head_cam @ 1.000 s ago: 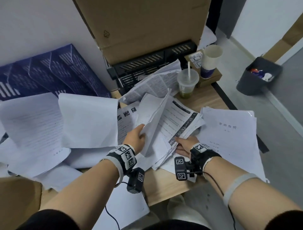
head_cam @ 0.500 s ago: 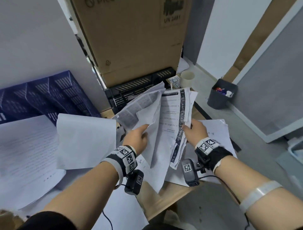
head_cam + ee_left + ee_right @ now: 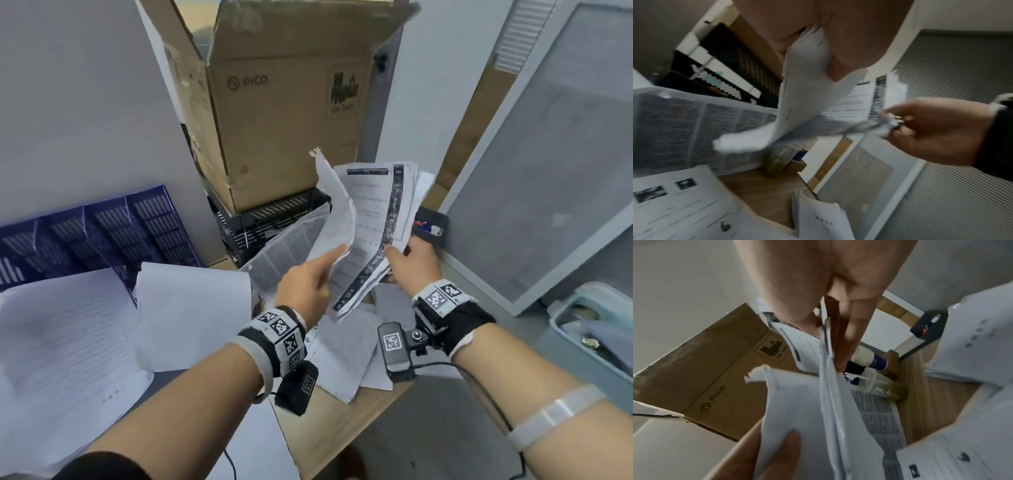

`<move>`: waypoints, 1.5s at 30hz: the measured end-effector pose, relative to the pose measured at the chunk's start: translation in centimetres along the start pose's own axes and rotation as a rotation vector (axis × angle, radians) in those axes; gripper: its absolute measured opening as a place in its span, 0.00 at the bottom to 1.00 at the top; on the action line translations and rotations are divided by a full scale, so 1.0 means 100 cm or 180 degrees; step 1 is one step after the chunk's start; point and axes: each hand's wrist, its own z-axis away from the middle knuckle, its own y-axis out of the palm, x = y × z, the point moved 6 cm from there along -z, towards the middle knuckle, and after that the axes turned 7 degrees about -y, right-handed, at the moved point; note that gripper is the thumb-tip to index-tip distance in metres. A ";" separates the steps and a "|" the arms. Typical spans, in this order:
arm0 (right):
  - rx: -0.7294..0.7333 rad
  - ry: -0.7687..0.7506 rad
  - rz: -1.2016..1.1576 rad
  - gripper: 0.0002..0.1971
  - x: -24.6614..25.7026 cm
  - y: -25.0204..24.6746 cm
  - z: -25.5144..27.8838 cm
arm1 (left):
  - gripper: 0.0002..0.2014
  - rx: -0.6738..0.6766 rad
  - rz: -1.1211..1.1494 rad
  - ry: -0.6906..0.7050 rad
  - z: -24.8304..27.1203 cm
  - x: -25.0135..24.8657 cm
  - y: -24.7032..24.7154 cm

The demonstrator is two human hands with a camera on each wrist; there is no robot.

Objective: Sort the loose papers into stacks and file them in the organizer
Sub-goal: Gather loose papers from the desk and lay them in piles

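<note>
Both hands hold a bundle of printed papers [image 3: 373, 226] upright in the air above the desk. My left hand [image 3: 329, 263] pinches a curled white sheet [image 3: 797, 97] at the bundle's left side. My right hand [image 3: 397, 253] grips the bundle's lower right edge, thumb in front and fingers [image 3: 849, 337] behind. The black organizer tray [image 3: 267, 222] stands behind the bundle, under a cardboard box [image 3: 274, 102]. A dark blue organizer [image 3: 85, 233] leans at the back left. Loose sheets [image 3: 68, 335] cover the desk's left part, and more papers [image 3: 342, 353] lie below the hands.
A densely printed sheet [image 3: 684, 126] hangs out of the black tray. A paper cup [image 3: 869, 358] and a plastic tea cup [image 3: 885, 391] stand at the desk's back right. A grey bin [image 3: 431, 222] sits on the floor. Bare wooden desk [image 3: 342, 428] shows at the front edge.
Both hands have lifted the bundle off the desk and tipped it upright. The head view has tilted upward, so more of the box shows.
</note>
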 end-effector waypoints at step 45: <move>0.1380 0.0567 -0.0258 0.15 -0.096 0.045 0.061 | 0.24 0.0387 0.1817 -0.1170 0.014 0.058 -0.031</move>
